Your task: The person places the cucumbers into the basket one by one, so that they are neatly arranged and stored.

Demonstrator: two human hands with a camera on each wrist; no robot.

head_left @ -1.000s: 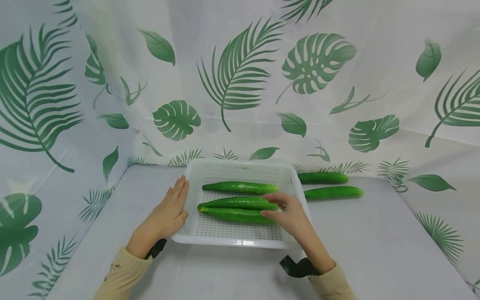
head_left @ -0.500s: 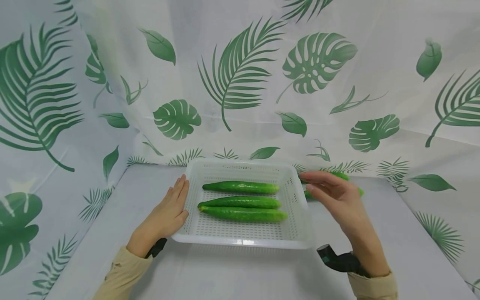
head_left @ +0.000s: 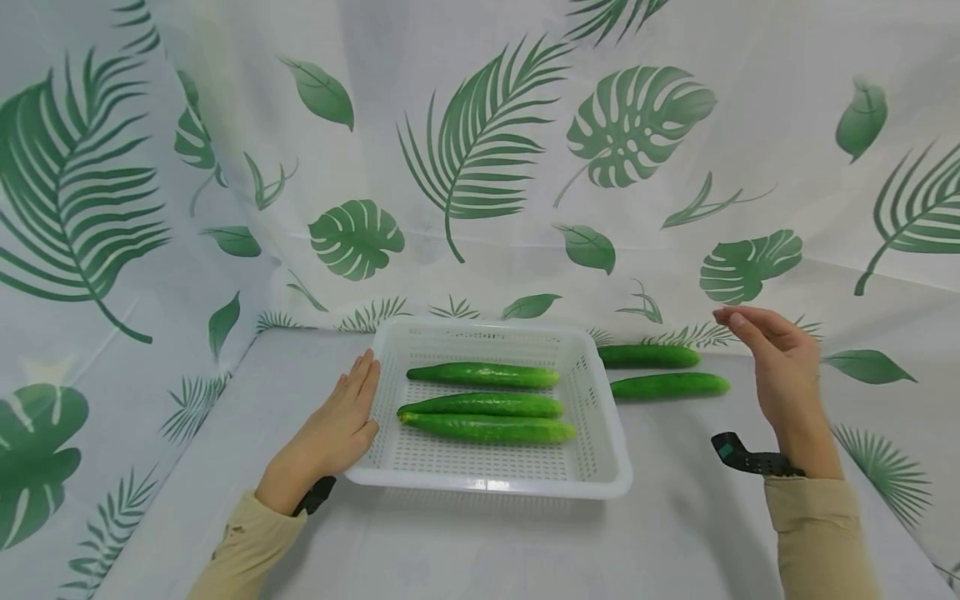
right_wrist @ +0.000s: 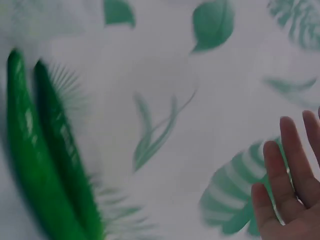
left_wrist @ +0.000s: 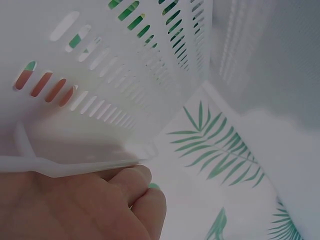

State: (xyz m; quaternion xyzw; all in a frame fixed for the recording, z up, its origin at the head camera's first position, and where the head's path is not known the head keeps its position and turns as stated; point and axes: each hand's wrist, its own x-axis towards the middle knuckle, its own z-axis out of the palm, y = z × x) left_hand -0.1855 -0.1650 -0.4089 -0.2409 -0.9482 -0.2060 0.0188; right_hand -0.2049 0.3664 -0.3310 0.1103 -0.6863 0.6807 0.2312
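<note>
A left hand [head_left: 337,429] is resting straight-fingered against the left side of a basket [head_left: 487,485] while a right hand [head_left: 783,367] is hovering, released, at far right.
In the head view, three cucumbers [head_left: 487,428] are lying inside the basket, the front two close together and the third apart behind; two loose cucumbers [head_left: 671,385] are lying on the table [head_left: 480,542] just beside its right side. Leaf-print cloth [head_left: 502,283] is hanging behind. In the left wrist view, the hand is touching the basket's edge, grasping nothing. In the right wrist view, the fingers are showing loosely spread, well apart from the loose pair.
</note>
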